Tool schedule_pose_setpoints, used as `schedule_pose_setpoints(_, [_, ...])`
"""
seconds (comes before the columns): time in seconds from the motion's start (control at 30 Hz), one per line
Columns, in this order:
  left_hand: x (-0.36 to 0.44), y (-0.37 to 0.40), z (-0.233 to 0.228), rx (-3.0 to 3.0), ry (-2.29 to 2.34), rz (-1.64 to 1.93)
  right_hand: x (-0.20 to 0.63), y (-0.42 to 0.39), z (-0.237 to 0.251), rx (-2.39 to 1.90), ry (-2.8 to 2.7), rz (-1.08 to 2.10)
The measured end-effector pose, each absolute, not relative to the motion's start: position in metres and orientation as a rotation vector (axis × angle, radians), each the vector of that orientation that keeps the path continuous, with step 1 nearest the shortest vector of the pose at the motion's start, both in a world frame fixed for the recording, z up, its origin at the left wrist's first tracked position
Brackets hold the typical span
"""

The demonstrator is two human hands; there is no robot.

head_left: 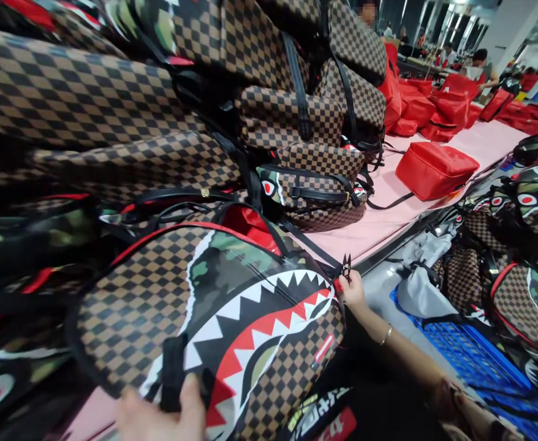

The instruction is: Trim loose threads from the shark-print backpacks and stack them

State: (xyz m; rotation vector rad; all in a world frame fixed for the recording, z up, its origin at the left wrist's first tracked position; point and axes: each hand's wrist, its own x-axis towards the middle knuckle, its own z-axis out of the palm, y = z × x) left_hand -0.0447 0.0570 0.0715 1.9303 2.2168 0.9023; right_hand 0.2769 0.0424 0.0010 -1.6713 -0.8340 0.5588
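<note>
A brown checkered backpack (214, 312) with a shark-mouth print lies on its side at the near end of the pink table (379, 223). My left hand (159, 416) grips its black top strap at the bottom edge of the view. My right hand (352, 289) is at the bag's far lower corner and pinches a small black pointed tool (346, 267) against the edge there. A thin bracelet sits on my right wrist.
A tall heap of matching checkered backpacks (181, 104) fills the left and back. Red bags (435, 168) lie farther along the table. More shark-print bags (521, 257) and a blue crate (471, 361) stand on the right. People work in the far background.
</note>
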Motion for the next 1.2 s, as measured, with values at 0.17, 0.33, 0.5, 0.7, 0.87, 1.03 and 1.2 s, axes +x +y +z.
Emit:
schedule_pose_setpoints(0.17, [0.004,0.04,0.081,2.17,1.633,0.989,0.298,-0.014,0.001,-1.678,-0.695,0.772])
schedule_pose_setpoints(0.33, [0.057,0.044,0.078,2.148,0.904,0.573,0.287,-0.071,0.019,-1.589,-0.6,1.069])
schedule_pose_setpoints(0.5, [0.091,0.057,0.078,2.322,0.581,0.391,0.265,-0.108,0.036,-1.508,-0.508,1.242])
schedule_pose_setpoints(0.7, [0.108,0.063,0.076,2.441,0.471,0.216,0.255,-0.115,0.043,-1.433,-0.462,1.3])
schedule_pose_setpoints(0.87, [0.112,0.063,0.075,2.424,0.506,0.197,0.247,-0.12,0.045,-1.632,-0.777,1.069])
schedule_pose_setpoints(1.03, [0.113,0.061,0.077,2.396,0.589,0.154,0.24,-0.12,0.05,-1.724,-0.939,0.976])
schedule_pose_setpoints(1.2, [0.116,0.062,0.082,2.368,0.621,0.095,0.236,-0.108,0.062,-1.769,-1.051,0.921])
